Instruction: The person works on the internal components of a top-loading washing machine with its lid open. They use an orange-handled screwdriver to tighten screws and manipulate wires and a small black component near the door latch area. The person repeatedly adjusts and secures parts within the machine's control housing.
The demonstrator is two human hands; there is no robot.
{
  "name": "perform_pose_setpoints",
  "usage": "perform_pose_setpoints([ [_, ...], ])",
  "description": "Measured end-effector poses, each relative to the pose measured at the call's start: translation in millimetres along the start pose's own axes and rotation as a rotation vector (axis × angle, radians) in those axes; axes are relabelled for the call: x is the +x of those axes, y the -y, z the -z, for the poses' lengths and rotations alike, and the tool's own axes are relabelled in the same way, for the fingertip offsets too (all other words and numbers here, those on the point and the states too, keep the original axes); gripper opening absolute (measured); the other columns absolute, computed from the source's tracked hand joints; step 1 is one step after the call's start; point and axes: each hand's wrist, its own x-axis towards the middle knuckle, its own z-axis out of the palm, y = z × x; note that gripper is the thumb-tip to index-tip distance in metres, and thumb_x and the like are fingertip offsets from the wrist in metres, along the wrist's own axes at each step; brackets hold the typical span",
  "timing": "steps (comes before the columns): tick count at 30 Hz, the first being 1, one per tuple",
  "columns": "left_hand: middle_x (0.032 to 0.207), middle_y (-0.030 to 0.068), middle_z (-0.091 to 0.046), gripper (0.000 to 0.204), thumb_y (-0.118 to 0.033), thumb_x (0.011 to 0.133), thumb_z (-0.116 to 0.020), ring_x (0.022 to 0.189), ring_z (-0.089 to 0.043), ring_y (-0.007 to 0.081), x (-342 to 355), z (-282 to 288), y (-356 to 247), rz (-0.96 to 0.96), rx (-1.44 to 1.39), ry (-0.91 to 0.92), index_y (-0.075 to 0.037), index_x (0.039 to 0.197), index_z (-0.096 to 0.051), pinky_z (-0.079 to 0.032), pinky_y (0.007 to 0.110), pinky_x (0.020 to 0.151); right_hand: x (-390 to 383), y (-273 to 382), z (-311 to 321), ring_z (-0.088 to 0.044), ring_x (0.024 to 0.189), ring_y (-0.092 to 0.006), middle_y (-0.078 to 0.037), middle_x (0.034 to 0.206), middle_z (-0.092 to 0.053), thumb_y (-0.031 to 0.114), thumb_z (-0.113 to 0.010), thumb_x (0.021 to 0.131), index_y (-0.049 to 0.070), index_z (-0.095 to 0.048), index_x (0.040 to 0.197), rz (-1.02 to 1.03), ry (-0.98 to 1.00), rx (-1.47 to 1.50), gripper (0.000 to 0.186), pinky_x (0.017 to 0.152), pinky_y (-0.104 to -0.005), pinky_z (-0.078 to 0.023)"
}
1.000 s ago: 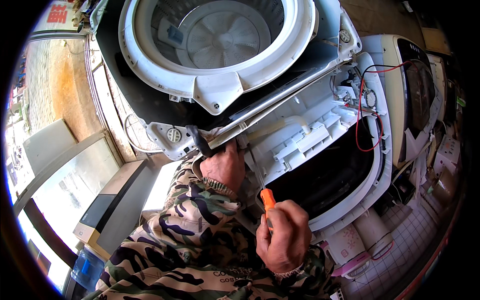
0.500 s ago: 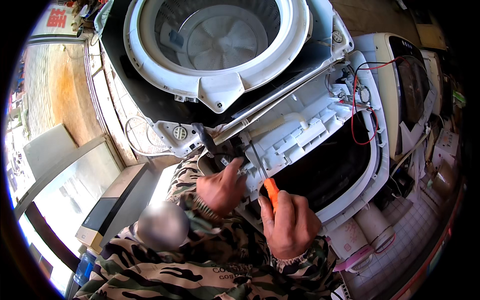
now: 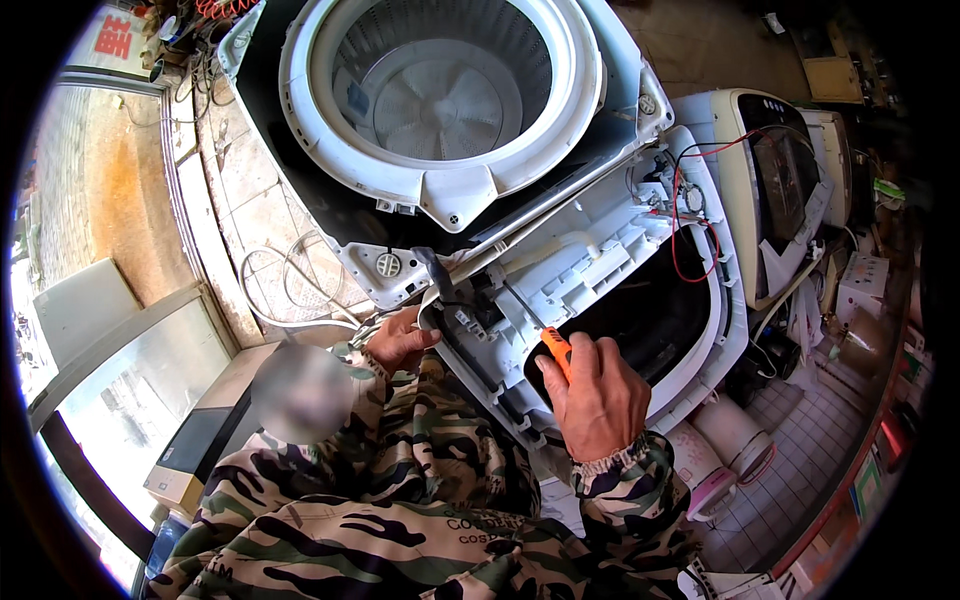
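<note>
Presently we find the right hand [image 3: 603, 395] closed around the orange screwdriver [image 3: 557, 352], whose shaft [image 3: 524, 305] slants up-left over the white panel [image 3: 572, 284]; dark wiring [image 3: 468, 318] lies left of it, nearer the left hand [image 3: 398, 342], half-curled at the panel's edge, whose hold we cannot tell.

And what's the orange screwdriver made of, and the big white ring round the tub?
The screwdriver's handle looks like smooth plastic: bright, solid orange. Its shaft is probably steel, being thin, straight and grey. The white ring seems satiny hard plastic, with a moulded-looking tab, though painted metal is possible.
</note>
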Motion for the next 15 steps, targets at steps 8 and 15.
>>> perform_pose_setpoints([
  [8, 0.069, -0.0061, -0.044, 0.080, -0.029, 0.086, -0.078, 0.049, -0.032, 0.0058, 6.5, 9.5, 4.4, 0.013, -0.165, 0.062, -0.015, 0.154, -0.038, -0.024, 0.025, 0.045, -4.1, 4.9, -1.3, -0.064, 0.062, -0.0316, -0.012, 0.077, -0.059, 0.025, -0.080, 0.084, 0.005, -0.055, 0.091, -0.113, 0.015, -0.174, 0.033, 0.051, -0.0415, -0.048],
  [15, 0.065, -0.0072, -0.041, 0.078, -0.019, 0.088, -0.076, 0.049, -0.031, 0.0047, 3.1, 9.1, -1.2, 0.039, -0.213, 0.084, -0.018, 0.155, -0.037, -0.024, 0.024, 0.047, -6.3, 11.1, -11.0, -0.063, 0.066, -0.0366, -0.013, 0.078, -0.059, 0.026, -0.079, 0.084, 0.004, -0.056, 0.091, -0.042, -0.118, 0.017, 0.033, 0.057, -0.0466, -0.048],
])
